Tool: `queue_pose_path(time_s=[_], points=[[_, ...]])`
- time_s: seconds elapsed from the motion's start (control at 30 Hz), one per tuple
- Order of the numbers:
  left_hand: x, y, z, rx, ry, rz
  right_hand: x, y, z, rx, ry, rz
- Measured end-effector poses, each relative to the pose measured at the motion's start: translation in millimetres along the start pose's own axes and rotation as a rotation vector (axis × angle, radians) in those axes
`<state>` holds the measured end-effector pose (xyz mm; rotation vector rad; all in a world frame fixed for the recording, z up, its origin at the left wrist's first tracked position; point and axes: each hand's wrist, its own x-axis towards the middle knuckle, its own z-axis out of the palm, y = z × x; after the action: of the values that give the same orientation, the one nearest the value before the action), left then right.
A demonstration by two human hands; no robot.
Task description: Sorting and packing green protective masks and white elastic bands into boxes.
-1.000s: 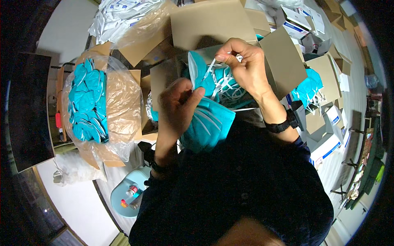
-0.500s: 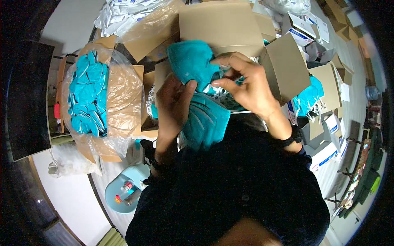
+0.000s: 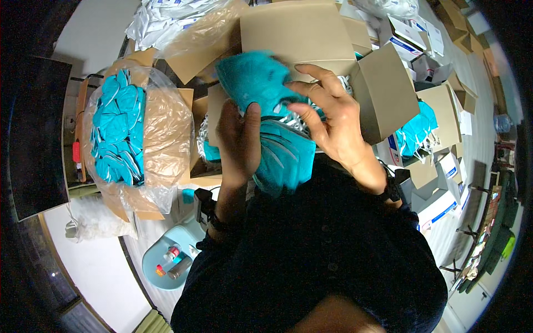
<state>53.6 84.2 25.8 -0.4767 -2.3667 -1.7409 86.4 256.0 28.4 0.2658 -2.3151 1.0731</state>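
Observation:
A teal cup-shaped face mask (image 3: 252, 77) is blurred above the open box, its lower edge at the thumb of my left hand (image 3: 240, 136), whose fingers are closed on it. My right hand (image 3: 337, 111) is at the mask's right edge, fingers apart, the index fingertip close to the teal fabric; whether it touches is hard to tell. Below, a fanned stack of teal masks (image 3: 286, 155) stands against my dark top. White straps (image 3: 294, 122) show between the held mask and the stack.
A cardboard box (image 3: 297, 33) opens before me. On the left, a plastic-lined box (image 3: 166, 139) holds many teal masks (image 3: 116, 122). More masks (image 3: 416, 130) fill a box on the right, near white cartons (image 3: 438, 211). A light-blue stool (image 3: 158, 255) carries bottles.
The held mask has tilted and shifted slightly left and up. My right hand's fingers have spread from a pinch at its edge. My left hand stays on the mask.

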Motion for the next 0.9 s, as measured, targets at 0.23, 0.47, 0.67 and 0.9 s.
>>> queue_pose_path(time_s=[0.23, 0.47, 0.67, 0.9], points=[[-4, -2, 5, -0.023, -0.042, -0.04, -1, 6, 9, 0.171, -0.079, 0.047], [-12, 1, -9, 0.026, -0.005, 0.0, 15, 43, -4, 0.275, 0.21, 0.272], [-9, -35, -32, -0.558, -0.05, -0.169, 27, 53, -36, -0.049, -0.026, 0.03], [8, -73, -33, -1.115, -0.761, -0.394, 19, 40, -11, 0.452, -0.064, 0.078]])
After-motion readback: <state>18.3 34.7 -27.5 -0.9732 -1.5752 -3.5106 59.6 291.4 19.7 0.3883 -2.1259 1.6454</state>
